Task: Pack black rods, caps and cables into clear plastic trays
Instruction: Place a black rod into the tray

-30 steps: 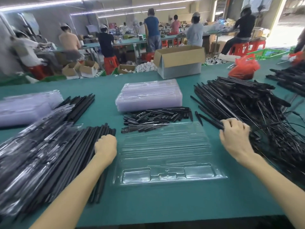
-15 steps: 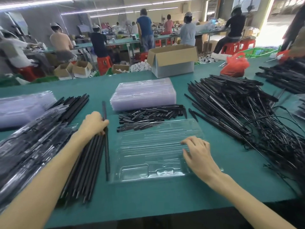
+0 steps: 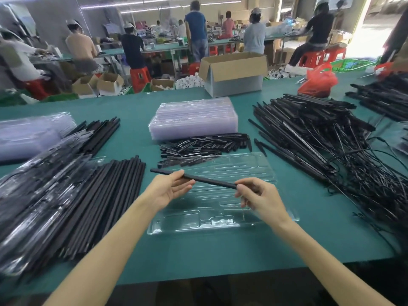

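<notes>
A long black rod (image 3: 207, 180) is held level above the clear plastic tray (image 3: 220, 221), which lies on the green table in front of me. My left hand (image 3: 170, 189) holds the rod near its left end between thumb and fingers, palm turned up. My right hand (image 3: 260, 197) pinches the rod's right end with curled fingers. Loose black rods (image 3: 106, 191) lie stacked to the left. Small black caps (image 3: 203, 146) form a pile just behind the tray. Black parts with tangled cables (image 3: 344, 155) are heaped on the right.
A stack of clear trays (image 3: 194, 120) stands behind the caps, another stack (image 3: 28, 133) at far left. Packed trays (image 3: 33, 184) overlap at the left. A cardboard box (image 3: 234, 74) and a red bag (image 3: 318, 80) sit at the table's far edge. Workers sit beyond.
My left hand lifted one rod from the left stack and carried it over the tray. My right hand left the tray's edge and took hold of the rod's right end.
</notes>
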Motion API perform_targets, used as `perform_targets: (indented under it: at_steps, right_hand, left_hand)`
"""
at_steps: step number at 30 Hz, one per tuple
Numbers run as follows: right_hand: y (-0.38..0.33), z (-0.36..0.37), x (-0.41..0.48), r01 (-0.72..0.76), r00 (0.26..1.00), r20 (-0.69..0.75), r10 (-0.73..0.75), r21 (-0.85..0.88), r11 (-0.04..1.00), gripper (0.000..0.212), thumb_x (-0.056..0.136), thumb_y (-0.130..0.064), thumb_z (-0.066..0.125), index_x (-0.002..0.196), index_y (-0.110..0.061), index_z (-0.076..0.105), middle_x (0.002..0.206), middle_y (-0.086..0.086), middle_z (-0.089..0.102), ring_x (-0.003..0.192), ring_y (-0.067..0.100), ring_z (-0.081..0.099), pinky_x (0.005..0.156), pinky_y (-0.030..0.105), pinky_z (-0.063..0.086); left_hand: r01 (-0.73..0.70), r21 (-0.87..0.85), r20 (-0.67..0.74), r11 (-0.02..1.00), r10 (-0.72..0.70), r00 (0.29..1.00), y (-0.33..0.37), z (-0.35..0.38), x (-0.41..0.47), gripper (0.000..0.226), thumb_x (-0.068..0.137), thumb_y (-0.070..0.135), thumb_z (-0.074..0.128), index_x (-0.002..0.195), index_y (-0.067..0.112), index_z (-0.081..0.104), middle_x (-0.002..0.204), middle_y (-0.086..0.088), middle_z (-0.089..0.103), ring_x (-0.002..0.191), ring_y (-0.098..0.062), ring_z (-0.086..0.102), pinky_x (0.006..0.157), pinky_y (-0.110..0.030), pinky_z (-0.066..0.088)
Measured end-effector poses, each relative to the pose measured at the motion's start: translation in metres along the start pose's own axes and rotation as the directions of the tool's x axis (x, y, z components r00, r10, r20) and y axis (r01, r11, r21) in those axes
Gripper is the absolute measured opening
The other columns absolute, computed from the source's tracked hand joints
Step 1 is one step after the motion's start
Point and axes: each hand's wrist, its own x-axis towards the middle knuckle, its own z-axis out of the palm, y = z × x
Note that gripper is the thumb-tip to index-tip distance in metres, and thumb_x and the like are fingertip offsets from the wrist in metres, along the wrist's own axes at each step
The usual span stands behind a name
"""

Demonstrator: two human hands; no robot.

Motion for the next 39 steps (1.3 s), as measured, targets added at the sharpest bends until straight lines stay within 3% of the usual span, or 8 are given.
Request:
perform_targets:
  at_steps: [6,10,13,15,20,31,36,39]
  right_hand:
    - [0.007,-0.034,0.010,-0.013,0.996,-0.090,0.008,-0.052,0.999,0.011,0.094,-0.012,0.069,0.097,-0.019,0.076,0.079,0.005,0.075,0.064,0.010,0.062,0.056,0.014,0.046]
    - [0.012,-0.046,0.018,0.012,0.992,-0.114,-0.047,-0.293,0.956,0.017,0.091,-0.010,0.072,0.094,-0.025,0.077,0.087,-0.010,0.075,0.084,0.002,0.066,0.076,0.010,0.046]
    - [0.017,-0.049,0.021,0.022,0.994,-0.085,-0.072,-0.489,0.872,0.023,0.088,-0.008,0.073,0.092,-0.031,0.073,0.093,-0.017,0.072,0.095,0.003,0.063,0.080,0.014,0.042]
    - [0.020,-0.048,0.023,0.030,0.994,-0.072,-0.081,-0.536,0.843,0.027,0.087,-0.006,0.074,0.091,-0.033,0.071,0.092,-0.019,0.069,0.098,0.004,0.062,0.084,0.014,0.042]
    - [0.025,-0.045,0.024,0.045,0.995,-0.035,-0.091,-0.661,0.749,0.024,0.087,-0.005,0.074,0.099,-0.025,0.074,0.092,-0.019,0.065,0.105,0.015,0.055,0.102,0.041,0.045]
    - [0.028,-0.049,0.025,0.043,0.995,-0.027,-0.093,-0.738,0.673,0.015,0.096,-0.012,0.064,0.104,-0.018,0.076,0.101,-0.004,0.060,0.108,0.024,0.054,0.102,0.043,0.042]
    - [0.025,-0.048,0.025,0.046,0.992,-0.052,-0.117,-0.708,0.704,0.015,0.096,-0.011,0.064,0.102,-0.018,0.076,0.097,-0.006,0.060,0.104,0.018,0.052,0.098,0.038,0.043]
    - [0.025,-0.048,0.025,0.034,0.991,-0.069,-0.117,-0.707,0.707,0.015,0.096,-0.009,0.064,0.100,-0.016,0.076,0.094,-0.006,0.061,0.103,0.018,0.053,0.097,0.036,0.042]
  left_hand:
    - [-0.101,-0.070,-0.043,0.992,0.098,0.994,0.010,-0.030,-0.005,0.035,0.088,0.003,0.072,0.115,-0.010,0.055,0.097,-0.021,0.069,0.079,-0.024,0.075,0.060,-0.023,0.060]
    - [-0.224,0.255,0.055,0.941,0.217,0.975,0.003,-0.046,-0.010,0.029,0.080,0.006,0.078,0.102,-0.006,0.065,0.091,-0.023,0.070,0.073,-0.022,0.073,0.066,-0.024,0.060]
    - [-0.393,0.704,0.176,0.592,0.391,0.903,-0.001,-0.051,-0.011,0.017,0.079,0.007,0.083,0.090,0.006,0.070,0.085,-0.012,0.075,0.071,-0.017,0.069,0.070,-0.024,0.057]
    - [-0.424,0.846,0.262,0.324,0.441,0.858,-0.005,-0.052,-0.010,0.018,0.077,0.012,0.086,0.085,0.016,0.070,0.083,0.002,0.076,0.075,-0.010,0.069,0.073,-0.013,0.050]
    - [-0.408,0.909,0.332,0.080,0.452,0.828,-0.018,-0.054,-0.011,0.020,0.081,0.018,0.083,0.085,0.027,0.065,0.087,0.009,0.069,0.086,-0.009,0.061,0.075,-0.021,0.042]
    - [-0.411,0.905,0.415,-0.114,0.456,0.787,-0.019,-0.047,-0.012,0.003,0.093,0.022,0.070,0.091,0.025,0.070,0.090,0.012,0.063,0.094,-0.013,0.056,0.086,-0.034,0.047]
    - [-0.439,0.877,0.462,-0.197,0.599,0.654,-0.015,-0.036,-0.013,0.004,0.094,0.019,0.068,0.094,0.016,0.070,0.092,0.004,0.067,0.090,-0.016,0.059,0.083,-0.034,0.049]
    - [-0.440,0.884,0.459,-0.158,0.470,0.753,-0.013,-0.031,-0.009,0.010,0.095,0.032,0.068,0.095,0.022,0.069,0.095,0.008,0.066,0.092,-0.014,0.058,0.084,-0.035,0.049]
